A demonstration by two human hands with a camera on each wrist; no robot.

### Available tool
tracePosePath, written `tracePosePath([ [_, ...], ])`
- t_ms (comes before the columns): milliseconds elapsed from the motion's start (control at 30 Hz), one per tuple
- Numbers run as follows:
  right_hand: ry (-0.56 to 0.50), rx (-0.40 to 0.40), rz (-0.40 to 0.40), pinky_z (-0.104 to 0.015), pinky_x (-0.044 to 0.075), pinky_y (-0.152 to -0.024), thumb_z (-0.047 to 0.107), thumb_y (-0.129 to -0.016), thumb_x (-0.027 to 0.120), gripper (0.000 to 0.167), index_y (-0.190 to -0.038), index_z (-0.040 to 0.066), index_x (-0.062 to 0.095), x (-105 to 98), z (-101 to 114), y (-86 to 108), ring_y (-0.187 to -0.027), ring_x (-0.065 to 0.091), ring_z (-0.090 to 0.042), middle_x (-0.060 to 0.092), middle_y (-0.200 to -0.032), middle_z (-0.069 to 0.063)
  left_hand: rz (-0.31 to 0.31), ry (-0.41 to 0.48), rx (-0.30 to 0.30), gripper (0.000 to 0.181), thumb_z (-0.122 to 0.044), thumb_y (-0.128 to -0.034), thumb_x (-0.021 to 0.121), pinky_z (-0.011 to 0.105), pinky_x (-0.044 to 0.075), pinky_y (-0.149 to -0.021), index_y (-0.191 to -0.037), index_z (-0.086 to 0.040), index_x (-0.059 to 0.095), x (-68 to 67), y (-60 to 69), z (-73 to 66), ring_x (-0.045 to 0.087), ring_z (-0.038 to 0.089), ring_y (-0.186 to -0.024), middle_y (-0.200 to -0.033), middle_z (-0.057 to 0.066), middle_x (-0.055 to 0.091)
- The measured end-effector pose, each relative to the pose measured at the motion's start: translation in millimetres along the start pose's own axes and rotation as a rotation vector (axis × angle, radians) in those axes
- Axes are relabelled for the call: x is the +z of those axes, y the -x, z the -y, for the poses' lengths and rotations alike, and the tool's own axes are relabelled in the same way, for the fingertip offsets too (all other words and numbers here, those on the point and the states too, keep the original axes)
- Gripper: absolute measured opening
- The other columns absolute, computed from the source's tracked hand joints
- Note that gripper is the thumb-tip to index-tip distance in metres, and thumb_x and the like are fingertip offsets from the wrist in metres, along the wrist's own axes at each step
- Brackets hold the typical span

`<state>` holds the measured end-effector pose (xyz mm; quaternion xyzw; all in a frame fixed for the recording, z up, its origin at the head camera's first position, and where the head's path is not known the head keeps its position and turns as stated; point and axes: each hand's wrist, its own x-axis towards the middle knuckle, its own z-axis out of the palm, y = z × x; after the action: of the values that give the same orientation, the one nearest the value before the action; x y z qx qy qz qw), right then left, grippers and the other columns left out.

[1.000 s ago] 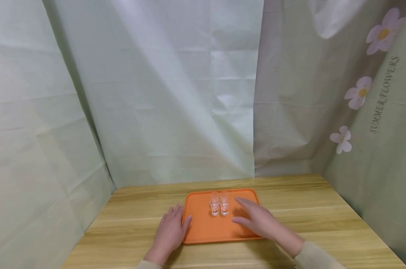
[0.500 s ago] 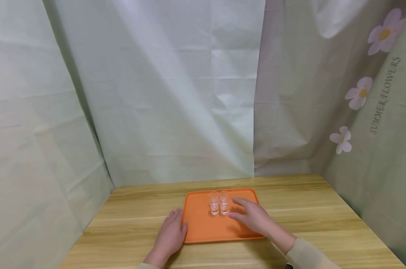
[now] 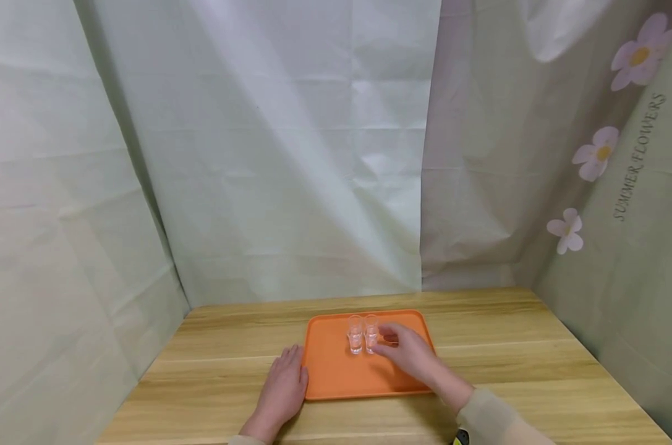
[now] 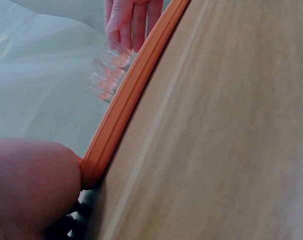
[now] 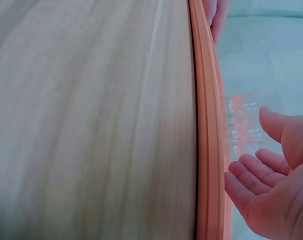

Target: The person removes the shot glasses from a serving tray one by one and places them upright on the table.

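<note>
Two small clear glasses stand upright side by side on an orange tray (image 3: 336,378), the left glass (image 3: 355,339) and the right glass (image 3: 371,334). My right hand (image 3: 409,353) is beside the right glass, thumb and fingers spread and slightly bent toward it. In the right wrist view a gap shows between the thumb and the fingers of my right hand (image 5: 276,175); whether a fingertip touches the glass I cannot tell. Flat along the tray's left edge rests my left hand (image 3: 282,384), its thumb against the rim. The left wrist view has the tray rim (image 4: 121,110) beside that hand.
The tray lies on a wood-grain table (image 3: 224,364). Pale green curtains (image 3: 291,185) hang behind and at both sides, with printed flowers (image 3: 596,153) on the right. A black and yellow item (image 3: 461,437) shows by the right sleeve.
My right hand has moved left over the tray to the right glass, and its fingers have bent a little more. My left hand has shifted slightly down along the tray's edge. The glasses stay put.
</note>
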<state>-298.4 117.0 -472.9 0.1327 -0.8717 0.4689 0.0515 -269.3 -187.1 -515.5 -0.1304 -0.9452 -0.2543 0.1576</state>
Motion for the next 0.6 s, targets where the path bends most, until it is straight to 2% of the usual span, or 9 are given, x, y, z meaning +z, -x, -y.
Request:
tracePosePath([
  [200,-0.065,0.020,-0.027,-0.051,0.061,-0.101,0.020,-0.097,0.088,0.043,-0.131,-0.001,0.072,7.3,-3.4,-4.3,-0.116,0.074,-0.032,0.076,-0.124,-0.010,-0.033,-0.007,0.015,0.048,-0.010,-0.1080,0.058,0.072,0.036,-0.123,-0.149,0.015,0.057,10.1,-2.4,8.1,0.049,0.057,-0.147,-0.153,0.037,0.056],
  [400,-0.096,0.037,-0.028,-0.047,0.063,-0.096,0.021,-0.097,0.088,0.042,-0.129,0.001,0.073,13.4,-5.1,-7.0,-0.110,0.074,-0.027,0.076,-0.119,-0.007,0.021,-0.033,0.000,0.047,-0.006,-0.1076,0.061,0.071,0.036,-0.123,-0.149,0.016,0.056,-4.4,-1.9,-5.5,0.049,0.057,-0.147,-0.153,0.038,0.056],
  [500,-0.099,0.031,-0.031,-0.047,0.063,-0.095,0.020,-0.097,0.088,0.040,-0.128,0.000,0.073,15.9,-4.9,-8.6,-0.109,0.074,-0.026,0.076,-0.117,-0.006,0.029,-0.051,-0.005,0.047,-0.006,-0.1080,0.061,0.071,0.036,-0.123,-0.149,0.016,0.056,-5.9,-2.1,-6.3,0.049,0.057,-0.147,-0.153,0.038,0.056],
  [600,-0.086,0.032,-0.035,-0.044,0.063,-0.094,0.020,-0.097,0.087,0.036,-0.125,0.002,0.073,17.7,-6.0,-10.8,-0.107,0.074,-0.025,0.076,-0.115,-0.004,0.003,-0.037,0.008,0.047,-0.007,-0.1069,0.061,0.073,0.037,-0.120,-0.148,0.017,0.057,-0.9,-2.4,-2.0,0.050,0.058,-0.145,-0.152,0.038,0.057],
])
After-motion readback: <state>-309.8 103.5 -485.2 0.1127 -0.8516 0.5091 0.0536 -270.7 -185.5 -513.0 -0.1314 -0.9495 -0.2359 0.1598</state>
